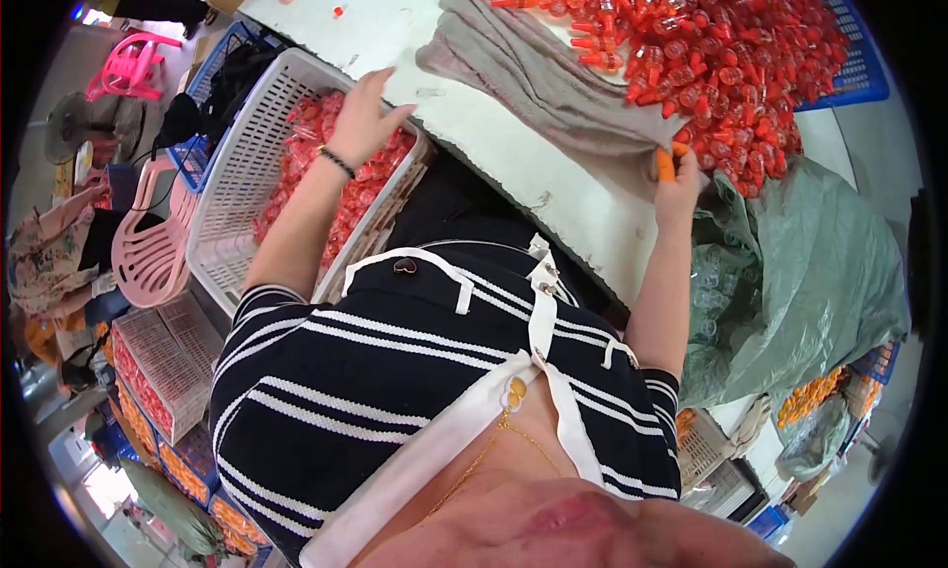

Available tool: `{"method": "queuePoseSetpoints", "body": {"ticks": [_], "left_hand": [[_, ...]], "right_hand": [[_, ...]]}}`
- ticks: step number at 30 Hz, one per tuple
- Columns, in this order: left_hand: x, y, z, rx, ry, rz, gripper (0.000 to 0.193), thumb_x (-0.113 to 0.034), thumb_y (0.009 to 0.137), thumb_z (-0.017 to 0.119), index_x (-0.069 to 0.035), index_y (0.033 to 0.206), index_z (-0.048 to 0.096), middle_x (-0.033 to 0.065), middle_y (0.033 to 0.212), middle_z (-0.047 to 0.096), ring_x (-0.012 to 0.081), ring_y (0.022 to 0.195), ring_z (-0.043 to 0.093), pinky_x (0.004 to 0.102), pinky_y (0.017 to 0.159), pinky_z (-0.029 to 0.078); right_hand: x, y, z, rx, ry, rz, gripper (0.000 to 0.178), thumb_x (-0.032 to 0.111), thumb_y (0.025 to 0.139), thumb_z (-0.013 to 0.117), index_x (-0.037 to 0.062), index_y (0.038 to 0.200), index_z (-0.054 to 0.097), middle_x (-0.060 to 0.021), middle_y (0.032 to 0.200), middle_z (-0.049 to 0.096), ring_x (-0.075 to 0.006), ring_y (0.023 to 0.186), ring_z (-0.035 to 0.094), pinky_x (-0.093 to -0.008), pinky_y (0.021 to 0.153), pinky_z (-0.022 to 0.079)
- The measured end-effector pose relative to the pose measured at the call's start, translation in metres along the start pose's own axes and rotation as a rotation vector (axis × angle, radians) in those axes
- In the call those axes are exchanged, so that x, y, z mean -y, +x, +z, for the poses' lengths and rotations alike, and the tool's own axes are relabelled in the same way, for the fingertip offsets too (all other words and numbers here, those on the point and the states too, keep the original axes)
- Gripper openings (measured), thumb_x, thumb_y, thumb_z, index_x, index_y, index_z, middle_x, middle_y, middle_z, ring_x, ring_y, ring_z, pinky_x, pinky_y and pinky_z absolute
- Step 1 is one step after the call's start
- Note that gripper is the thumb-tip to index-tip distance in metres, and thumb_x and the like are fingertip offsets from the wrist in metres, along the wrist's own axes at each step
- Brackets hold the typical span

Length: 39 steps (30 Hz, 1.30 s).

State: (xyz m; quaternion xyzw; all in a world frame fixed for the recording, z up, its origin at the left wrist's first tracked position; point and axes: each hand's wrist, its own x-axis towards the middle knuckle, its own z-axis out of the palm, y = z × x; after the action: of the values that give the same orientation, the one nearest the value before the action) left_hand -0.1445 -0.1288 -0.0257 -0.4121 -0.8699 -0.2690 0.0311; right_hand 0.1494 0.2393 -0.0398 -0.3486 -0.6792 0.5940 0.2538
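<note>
My left hand (365, 125) hovers over the inner end of a white plastic basket (229, 178), beside the table edge. Its fingers are apart, with nothing visible in them. Small red and clear plastic pieces (380, 188) fill the basket below. On the right, my right hand (677, 178) wears orange finger covers and is closed in a pinch at the corner of a grey cloth (533, 79). Whatever it pinches is hidden. Next to it rises a large heap of red pieces with clear ends (726, 59), partly lying against the cloth.
A white table (583, 207) stretches ahead, with a small clear piece (430, 92) on it. A green plastic bag (829, 272) holding clear pieces bulges at right. Behind the heap is a blue crate (851, 35). A pink chair (148, 227) and stacked baskets (173, 356) stand left.
</note>
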Motion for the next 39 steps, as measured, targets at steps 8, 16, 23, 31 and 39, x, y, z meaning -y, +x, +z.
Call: {"method": "queuePoseSetpoints", "body": {"ticks": [8, 16, 23, 31, 39], "left_hand": [[-0.101, 0.083, 0.094, 0.231, -0.405, 0.285, 0.106, -0.054, 0.062, 0.078, 0.000, 0.138, 0.029, 0.0236, 0.133, 0.042, 0.0380, 0.122, 0.043, 0.0414, 0.100, 0.039], [-0.195, 0.078, 0.140, -0.173, -0.506, 0.432, 0.093, -0.052, 0.068, 0.075, -0.001, 0.134, 0.036, 0.0194, 0.119, 0.051, 0.0364, 0.110, 0.051, 0.0478, 0.098, 0.038], [-0.164, 0.112, 0.054, -0.016, 0.319, 0.653, 0.039, -0.037, 0.087, 0.061, -0.004, 0.107, 0.054, 0.0095, 0.096, 0.059, 0.0247, 0.094, 0.056, 0.0413, 0.085, 0.046], [0.045, 0.237, -0.055, -0.131, -1.017, 0.236, 0.069, -0.059, 0.084, 0.053, -0.004, 0.125, 0.045, 0.0144, 0.113, 0.054, 0.0247, 0.100, 0.054, 0.0380, 0.082, 0.047], [0.013, 0.210, -0.158, 0.095, -0.215, -0.582, 0.064, -0.047, 0.081, 0.065, 0.003, 0.117, 0.051, 0.0160, 0.111, 0.060, 0.0247, 0.102, 0.058, 0.0312, 0.084, 0.046]], "right_hand": [[0.118, 0.002, 0.010, 0.063, 0.775, -0.391, 0.011, 0.003, 0.092, 0.053, 0.0024, 0.102, 0.056, -0.0042, 0.100, 0.060, -0.0159, 0.096, 0.057, -0.0320, 0.089, 0.044], [0.113, -0.029, 0.055, 0.462, 0.562, -0.296, 0.027, 0.004, 0.082, 0.064, 0.0061, 0.108, 0.057, -0.0058, 0.105, 0.058, -0.0180, 0.099, 0.056, -0.0321, 0.089, 0.043], [0.023, -0.085, 0.055, 0.015, -0.450, -0.554, 0.042, 0.007, 0.078, 0.067, 0.0049, 0.118, 0.056, -0.0137, 0.121, 0.052, -0.0305, 0.115, 0.048, -0.0384, 0.096, 0.039], [-0.001, -0.091, 0.025, -0.097, -0.744, -0.554, 0.047, 0.008, 0.078, 0.067, 0.0027, 0.123, 0.054, -0.0142, 0.133, 0.044, -0.0335, 0.123, 0.041, -0.0415, 0.104, 0.033], [0.013, -0.103, 0.053, 0.019, -0.761, -0.642, 0.049, 0.014, 0.077, 0.069, 0.0081, 0.123, 0.055, -0.0146, 0.139, 0.040, -0.0389, 0.127, 0.036, -0.0489, 0.105, 0.029]]}}
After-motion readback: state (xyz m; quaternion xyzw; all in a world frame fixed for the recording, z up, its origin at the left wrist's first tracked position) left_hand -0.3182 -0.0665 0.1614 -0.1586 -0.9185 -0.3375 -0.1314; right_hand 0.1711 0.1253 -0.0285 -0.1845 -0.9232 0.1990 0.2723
